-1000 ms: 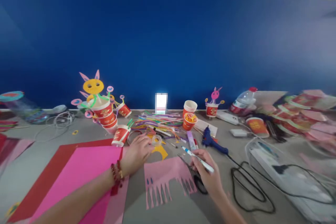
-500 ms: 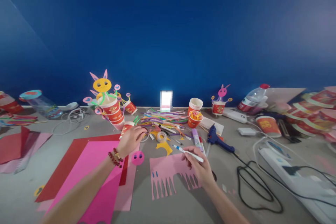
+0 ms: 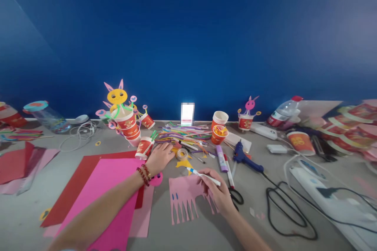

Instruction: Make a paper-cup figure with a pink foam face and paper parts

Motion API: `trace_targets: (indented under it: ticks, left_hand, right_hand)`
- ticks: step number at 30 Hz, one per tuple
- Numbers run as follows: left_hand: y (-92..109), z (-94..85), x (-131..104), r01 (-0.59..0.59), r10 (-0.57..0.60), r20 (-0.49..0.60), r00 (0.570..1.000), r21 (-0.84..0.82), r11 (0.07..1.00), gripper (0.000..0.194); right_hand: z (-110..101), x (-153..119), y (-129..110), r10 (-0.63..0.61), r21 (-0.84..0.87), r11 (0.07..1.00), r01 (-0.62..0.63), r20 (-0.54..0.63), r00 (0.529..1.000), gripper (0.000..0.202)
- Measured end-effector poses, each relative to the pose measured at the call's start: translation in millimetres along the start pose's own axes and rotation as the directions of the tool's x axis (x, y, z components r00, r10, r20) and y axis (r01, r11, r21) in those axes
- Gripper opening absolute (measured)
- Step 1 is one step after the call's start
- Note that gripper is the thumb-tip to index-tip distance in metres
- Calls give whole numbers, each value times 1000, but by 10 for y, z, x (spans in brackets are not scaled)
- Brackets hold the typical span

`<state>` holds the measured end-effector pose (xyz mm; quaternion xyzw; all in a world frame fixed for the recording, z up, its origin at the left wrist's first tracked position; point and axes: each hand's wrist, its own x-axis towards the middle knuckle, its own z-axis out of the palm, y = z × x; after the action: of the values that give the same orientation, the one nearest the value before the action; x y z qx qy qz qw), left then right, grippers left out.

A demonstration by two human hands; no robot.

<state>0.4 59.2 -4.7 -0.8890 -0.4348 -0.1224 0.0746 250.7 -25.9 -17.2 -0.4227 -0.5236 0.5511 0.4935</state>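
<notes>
Held in my right hand (image 3: 217, 192) is a white marker (image 3: 207, 177) with a blue end, its tip pointing left. That hand hovers over a pink paper sheet (image 3: 184, 185) whose lower edge is cut into several pointed strips; two blue ovals mark its left side. My left hand (image 3: 160, 159) reaches palm down with fingers stretched out, beside a tape roll (image 3: 182, 154) and yellow paper scraps (image 3: 184, 164); its fingertips are partly hidden. Under that wrist, a pink paper face (image 3: 156, 179) is partly covered. A red paper cup (image 3: 144, 148) lies tilted close to the left hand.
Coloured pipe cleaners (image 3: 185, 135) are heaped at the back. Pink and red sheets (image 3: 108, 180) lie left; decorated stacked cups (image 3: 126, 125) stand behind them. To the right are a glue stick (image 3: 221, 158), scissors (image 3: 237, 196), a blue glue gun (image 3: 246, 157) and a power strip (image 3: 330, 204).
My left hand has moved right and lower toward the tape and scraps, uncovering the tilted cup and partly covering the pink face. My right hand with the marker has shifted slightly left and down.
</notes>
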Motion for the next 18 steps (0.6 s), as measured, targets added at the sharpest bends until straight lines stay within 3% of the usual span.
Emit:
trace_targets:
  ticks: [6,9,13,18]
  left_hand:
    - [154,-222,-103,-63,64,-1,998,-106,992,14]
    - [265,-317,-159,-62,59,-20,998,-241,969,13]
    - [335,-324,-219,-26,0,-58,998,-438,899,13]
    - [368,-269,-260,-20,-19,-69,997,-516,856,13]
  right_hand:
    - [37,-39,-74,-16,15,1000,16,-26,1000,30]
    - [93,-41,-127,-15,14,1000,15,-13,1000,28]
    - [138,-30,-147,-26,20,999,26,-9,1000,28]
    - [126,-37,-117,-11,33,999,12,-26,1000,31]
